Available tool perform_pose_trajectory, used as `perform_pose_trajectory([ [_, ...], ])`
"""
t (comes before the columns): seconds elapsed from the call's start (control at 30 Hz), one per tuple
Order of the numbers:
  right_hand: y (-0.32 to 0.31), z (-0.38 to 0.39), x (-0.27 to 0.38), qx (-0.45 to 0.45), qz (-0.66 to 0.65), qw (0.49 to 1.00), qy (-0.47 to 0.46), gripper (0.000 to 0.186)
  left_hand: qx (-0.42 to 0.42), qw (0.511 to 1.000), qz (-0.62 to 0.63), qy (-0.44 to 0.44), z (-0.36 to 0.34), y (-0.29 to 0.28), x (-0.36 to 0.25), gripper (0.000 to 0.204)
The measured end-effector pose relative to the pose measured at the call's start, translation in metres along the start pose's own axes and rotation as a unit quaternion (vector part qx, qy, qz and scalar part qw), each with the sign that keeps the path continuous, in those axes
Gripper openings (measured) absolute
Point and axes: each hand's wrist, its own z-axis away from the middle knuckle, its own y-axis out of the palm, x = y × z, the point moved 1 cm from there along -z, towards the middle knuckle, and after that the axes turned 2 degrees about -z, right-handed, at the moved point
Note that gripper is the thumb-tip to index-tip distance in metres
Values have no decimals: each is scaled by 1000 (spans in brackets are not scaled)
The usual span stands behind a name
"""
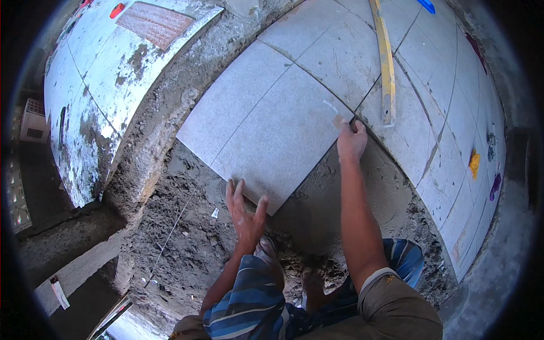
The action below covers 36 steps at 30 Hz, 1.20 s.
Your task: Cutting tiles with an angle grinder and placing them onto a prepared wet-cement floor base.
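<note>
A large light-grey square floor tile (283, 127) lies beside other laid tiles, its near corner over wet grey mortar (328, 192). My left hand (245, 218) is at the tile's near edge, fingers apart, their tips touching or just beside that edge. At the tile's right corner, my right hand (352, 140) has its fingers bent close together over the joint. Whatever they pinch there is too small or hidden to make out. A beige smudge shows on the tile by these fingertips.
A yellow spirit level (385, 68) lies on the laid tiles at the far right. A thin string (180, 218) crosses the rough mortar bed at left. Farther left are a stained white slab (96, 96) and a reddish textured panel (156, 24). My feet stand in the mortar bed.
</note>
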Motion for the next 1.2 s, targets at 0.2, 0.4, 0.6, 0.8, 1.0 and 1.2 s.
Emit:
perform_pose_trajectory([
  [0.2, 2, -54, -20, 68, -106, 989, 80, 31, 118, 980, -152, 55, 21, -10, 1, 83],
  [0.4, 9, -38, 23, 83, -258, 928, 255, 19, 117, 959, -249, 71, 27, -16, 10, 91],
  [0.6, 21, -62, -10, 16, -308, 911, 274, 39, 111, 961, -235, 93, 22, -6, 11, 90],
  [0.8, 24, -58, -12, 21, -297, 936, 189, 25, 57, 960, -250, 113, 13, -6, 44, 75],
  [1.0, 5, -64, -38, 56, -319, 927, 190, 22, 64, 955, -258, 131, -18, -9, 17, 86],
  [1.2, 6, -49, -4, 114, -242, 935, 234, 25, 137, 955, -236, 112, 14, -1, 5, 102],
])
